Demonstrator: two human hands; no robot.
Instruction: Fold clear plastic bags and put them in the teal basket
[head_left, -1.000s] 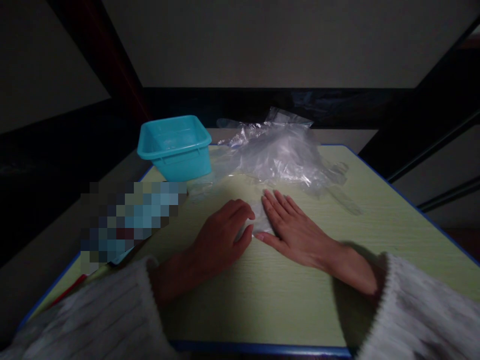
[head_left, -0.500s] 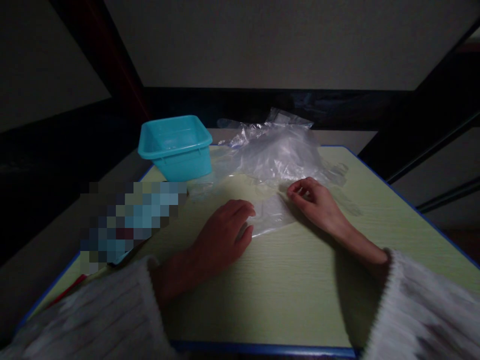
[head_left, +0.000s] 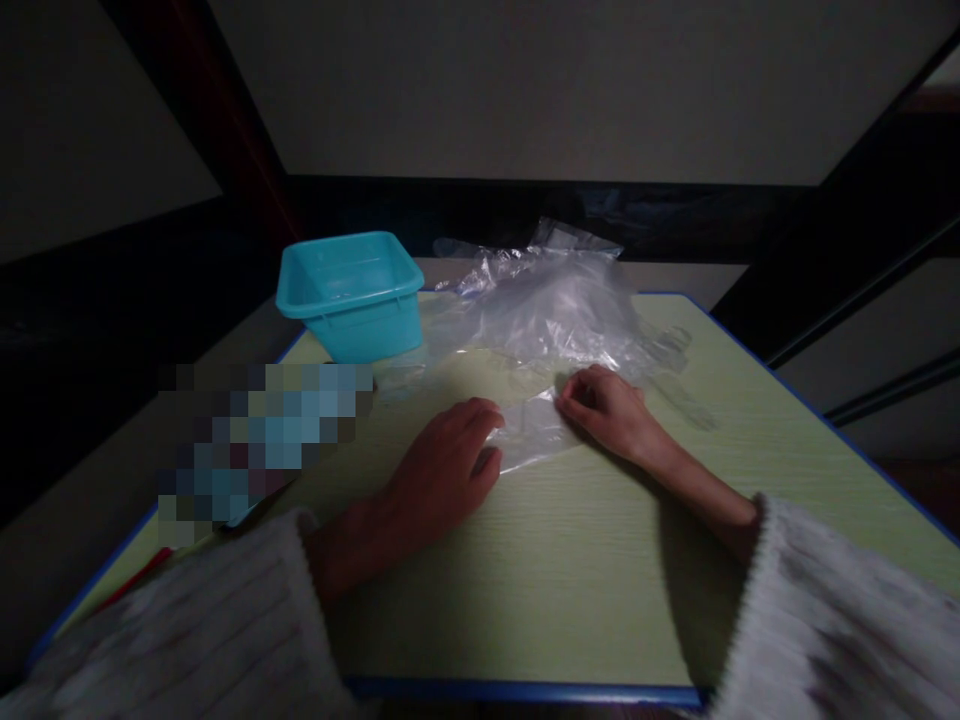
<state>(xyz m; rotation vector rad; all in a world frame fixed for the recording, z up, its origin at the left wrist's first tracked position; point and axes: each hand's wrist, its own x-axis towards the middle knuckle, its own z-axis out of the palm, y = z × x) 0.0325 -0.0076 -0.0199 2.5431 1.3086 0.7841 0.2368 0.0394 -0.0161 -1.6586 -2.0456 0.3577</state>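
Note:
A thin sheet of clear plastic, apparently a disposable plastic glove (head_left: 534, 432), lies flat on the table between my hands. My left hand (head_left: 442, 465) rests at its left edge, thumb and fingers apart. My right hand (head_left: 607, 410) is curled, thumb and index finger pinched together at the upper right of this plastic. Just beyond is a crumpled heap of clear plastic gloves (head_left: 555, 310), with finger-like shapes showing at its right side. Where one layer ends and another begins is hard to make out.
A turquoise plastic basket (head_left: 367, 325) stands at the back left corner of the pale green table (head_left: 525, 600), which has a blue edge. A pixelated, unreadable item (head_left: 277, 430) lies on the left, near a red thin object (head_left: 139, 578). A wall rises behind.
My right hand has moved left and slightly down, its fingertips coming onto the plastic between my hands. My left hand has barely shifted.

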